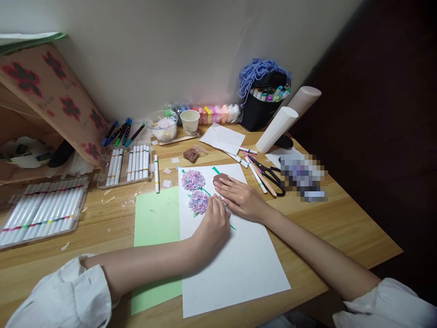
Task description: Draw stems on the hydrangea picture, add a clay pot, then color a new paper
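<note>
White paper lies on the table, bearing two pink-purple textured flowers with green leaves and stems. A flat brown piece, like soft clay, sits near the paper's top. My right hand rests flat over the paper, its fingers stretched out and their tips on the brown piece. Just left of it, my left hand is closed, fingers bent down against the paper beside the lower flower. Its fingertips, and anything they hold, are hidden.
Green paper lies under the white sheet's left side. Marker cases stand at left. Behind are a paper cup, a clear bowl, brown clay and a black pen holder. Black scissors and markers lie right.
</note>
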Motion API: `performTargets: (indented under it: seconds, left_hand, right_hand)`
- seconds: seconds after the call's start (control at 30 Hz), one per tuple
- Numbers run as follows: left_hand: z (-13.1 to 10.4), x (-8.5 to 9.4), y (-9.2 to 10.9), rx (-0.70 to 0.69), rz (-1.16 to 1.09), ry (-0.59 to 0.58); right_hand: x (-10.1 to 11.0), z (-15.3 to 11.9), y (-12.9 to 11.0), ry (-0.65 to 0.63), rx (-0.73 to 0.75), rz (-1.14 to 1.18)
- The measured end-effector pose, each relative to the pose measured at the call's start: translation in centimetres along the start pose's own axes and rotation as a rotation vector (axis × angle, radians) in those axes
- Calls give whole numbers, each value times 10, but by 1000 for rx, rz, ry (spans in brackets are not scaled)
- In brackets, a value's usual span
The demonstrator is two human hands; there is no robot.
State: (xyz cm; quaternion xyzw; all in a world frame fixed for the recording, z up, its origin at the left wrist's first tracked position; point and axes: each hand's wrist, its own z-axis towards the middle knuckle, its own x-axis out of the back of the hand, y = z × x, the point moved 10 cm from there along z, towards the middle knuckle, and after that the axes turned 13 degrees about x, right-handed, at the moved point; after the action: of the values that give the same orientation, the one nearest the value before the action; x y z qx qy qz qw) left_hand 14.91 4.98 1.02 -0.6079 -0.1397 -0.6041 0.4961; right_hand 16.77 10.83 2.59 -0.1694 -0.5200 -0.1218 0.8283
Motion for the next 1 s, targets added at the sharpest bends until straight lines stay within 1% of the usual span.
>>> performTargets:
  seconds: [0.13,0.2,0.37,0.43,0.6,0.67,0.77,0.87,1.0]
  left_hand:
    - [1,0,-2,11,11,-19]
    - [1,-1,-1,8,16,-30]
    - [2,-1,-1,16,25,-19]
    - [1,-1,-1,8,30,-11]
    - [1,-1,-2,15,47,-10]
    - [2,-1,-2,22,36,-14]
    - [2,0,-3,35,-17,-20]
    - [2,0,-4,44,-77,-26]
    - [2,0,-3,46,-74,-15]
  right_hand:
    - [10,-9,7,76,-86,-60]
    - [11,-15,10,89,-107,-80]
    - [7,-19,8,30,-54,-80]
    - [6,-21,9,2,-54,-59]
    - [4,-29,23,-61,-195,-75]
    - [3,-29,26,-79,-230,-92]
    - [9,-29,26,-48,-259,-116]
    - [19,-32,27,31,-297,-123]
    - [21,-30,18,57,-201,-112]
